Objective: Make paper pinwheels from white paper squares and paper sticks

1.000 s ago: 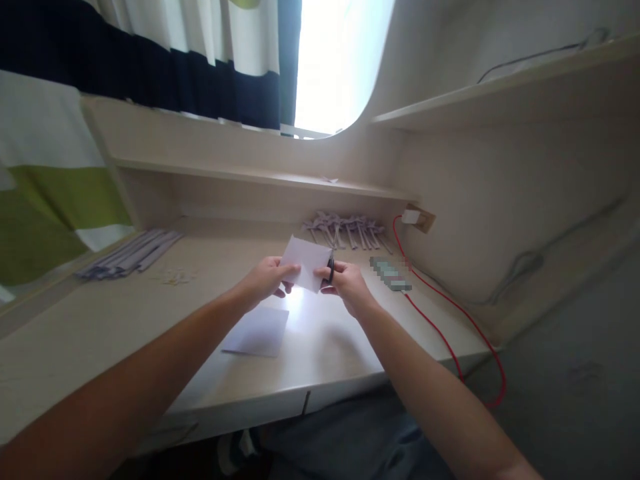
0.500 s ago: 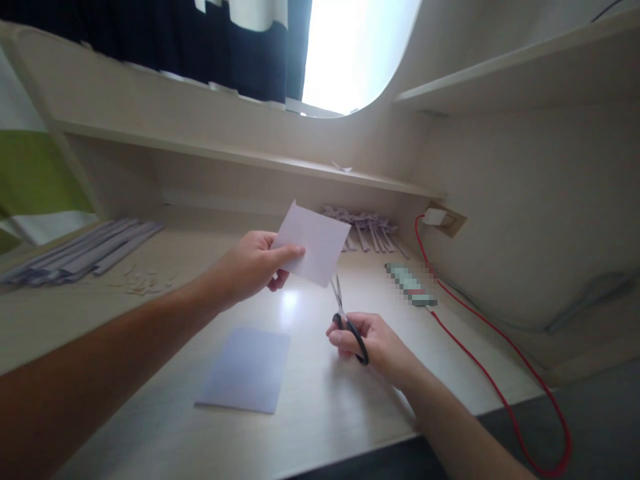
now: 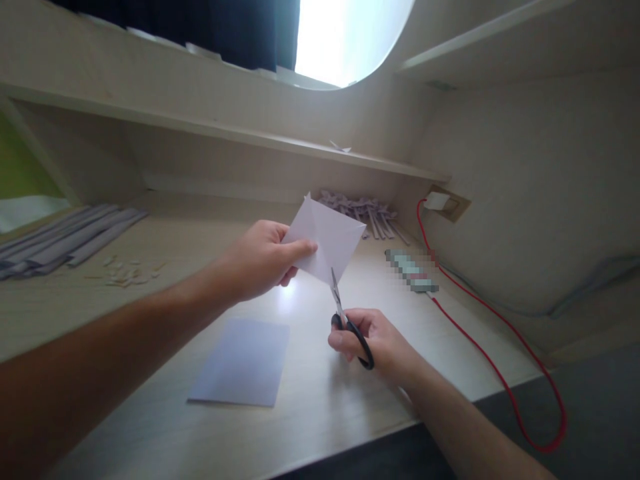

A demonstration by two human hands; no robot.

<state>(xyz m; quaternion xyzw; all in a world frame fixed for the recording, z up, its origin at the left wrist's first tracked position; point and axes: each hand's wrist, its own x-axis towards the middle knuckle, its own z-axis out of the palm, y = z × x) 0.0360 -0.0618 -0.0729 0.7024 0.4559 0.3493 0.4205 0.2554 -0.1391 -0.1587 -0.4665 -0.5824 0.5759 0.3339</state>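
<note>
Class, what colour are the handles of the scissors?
Black, seen in the head view: the scissors sit in the right hand.

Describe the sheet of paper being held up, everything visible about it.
The held paper is a small white sheet, thin and matte, with faint crease lines crossing its face. It is off the desk, turned so that one corner points up and another down, like a diamond. The left hand pinches its left corner between thumb and fingers. The tips of the scissors, gripped by the right hand, meet its lower corner from below. Whether a cut has started cannot be told.
</note>
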